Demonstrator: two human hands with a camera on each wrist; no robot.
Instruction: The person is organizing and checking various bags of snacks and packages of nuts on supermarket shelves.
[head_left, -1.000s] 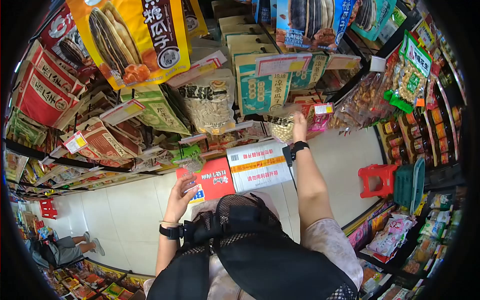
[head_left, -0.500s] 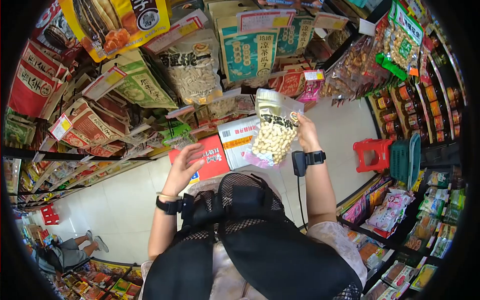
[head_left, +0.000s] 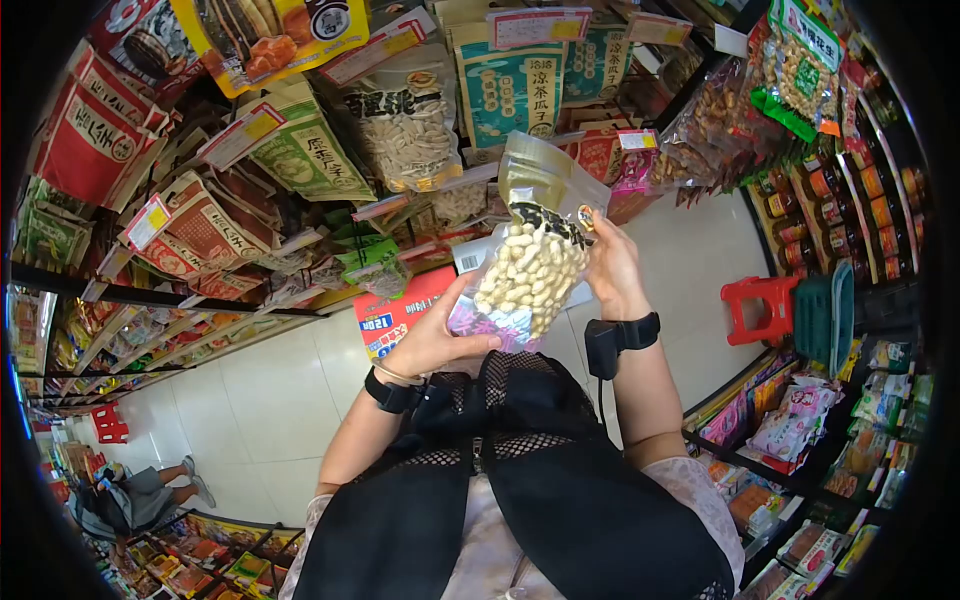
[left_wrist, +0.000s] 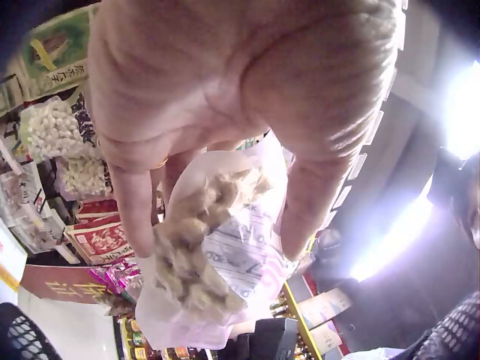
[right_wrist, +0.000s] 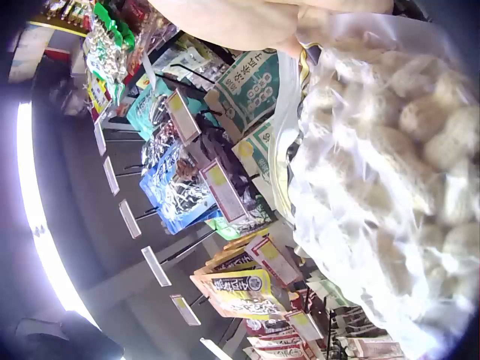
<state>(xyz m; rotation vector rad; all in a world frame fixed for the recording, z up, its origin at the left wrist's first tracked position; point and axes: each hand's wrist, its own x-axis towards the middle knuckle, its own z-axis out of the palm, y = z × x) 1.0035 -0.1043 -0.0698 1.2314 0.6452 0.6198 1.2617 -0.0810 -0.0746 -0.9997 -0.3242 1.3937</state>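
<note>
A clear bag of pale peanuts in the shell (head_left: 530, 268) is held up in front of the chest between both hands, tilted. My left hand (head_left: 428, 335) grips its lower left corner, the thumb lying across the pink printed bottom. The right hand (head_left: 614, 268) pinches the upper right edge, beside the black lettering. In the left wrist view, thumb and fingers straddle the bag (left_wrist: 199, 277), and a white label shows inside among the peanuts. The right wrist view has the bag (right_wrist: 390, 142) large and close, with part of the right hand (right_wrist: 240, 24) above it.
Hanging snack bags line the rack ahead, including a teal seed bag (head_left: 508, 90) and a white seed bag (head_left: 405, 130). Below stands a red carton (head_left: 378, 315) on the floor. A red stool (head_left: 757, 308) and green basket (head_left: 825, 310) stand right; a person's legs (head_left: 165, 485) show far left.
The right hand has brought the peanut bag from the rack toward the chest. The left hand, empty before, has moved right and taken hold of the bag's lower corner.
</note>
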